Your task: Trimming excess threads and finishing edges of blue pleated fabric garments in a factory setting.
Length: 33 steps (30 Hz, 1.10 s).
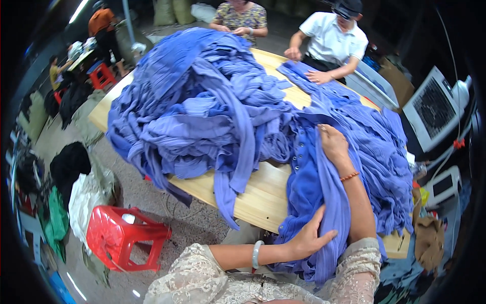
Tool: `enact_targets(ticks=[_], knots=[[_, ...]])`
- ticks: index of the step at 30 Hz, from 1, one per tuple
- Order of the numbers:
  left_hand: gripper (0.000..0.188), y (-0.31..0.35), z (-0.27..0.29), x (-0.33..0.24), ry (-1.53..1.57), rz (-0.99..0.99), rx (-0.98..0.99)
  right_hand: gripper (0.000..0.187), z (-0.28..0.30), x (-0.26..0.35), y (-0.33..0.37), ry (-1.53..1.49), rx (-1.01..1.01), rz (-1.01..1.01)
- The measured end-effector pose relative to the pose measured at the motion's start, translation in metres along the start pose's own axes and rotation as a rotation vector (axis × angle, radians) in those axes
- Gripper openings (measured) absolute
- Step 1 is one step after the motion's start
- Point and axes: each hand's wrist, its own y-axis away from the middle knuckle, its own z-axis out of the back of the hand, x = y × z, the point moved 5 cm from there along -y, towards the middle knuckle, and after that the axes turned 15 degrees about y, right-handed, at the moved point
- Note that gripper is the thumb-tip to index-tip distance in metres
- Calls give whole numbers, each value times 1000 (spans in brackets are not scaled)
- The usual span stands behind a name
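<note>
A blue knit cardigan [309, 177] with a row of small round buttons lies in front of me, draping over the table's near edge toward my lap. My right hand [333, 142], a beaded bracelet on its wrist, reaches up along the garment, with its fingers bent and closed on the cloth near the upper end. Lower down, my left hand [308, 239], below a pale bangle, rests against the hanging fabric with thumb and fingers apart. A big heap of the same blue knitwear [202, 101] fills the table's left side. More blue knit pieces [382, 162] spread beyond my right arm.
The pale wooden table [258, 200] has a curved edge. Across it, a person in a white shirt [334, 40] touches blue cloth; beside them sits a person in a patterned top [243, 17]. A red stool [126, 235] stands at left, a white fan unit [435, 109] at right.
</note>
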Motion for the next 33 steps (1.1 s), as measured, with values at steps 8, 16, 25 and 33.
enact_targets(ticks=[8, 16, 25, 33], knots=[[57, 21, 155, -177, -1502, -671, -380, 36, 34, -61, -12, -605, -231, -97], [29, 45, 260, -267, -1796, -633, -731, 36, 92, -35, 22, -802, -88, -167], [27, 24, 92, -239, -871, -922, -344, 35, 108, 87, 81, -987, 294, 63], [48, 51, 27, -174, -845, -835, -58, 30, 100, 140, 107, -1376, 665, 65]])
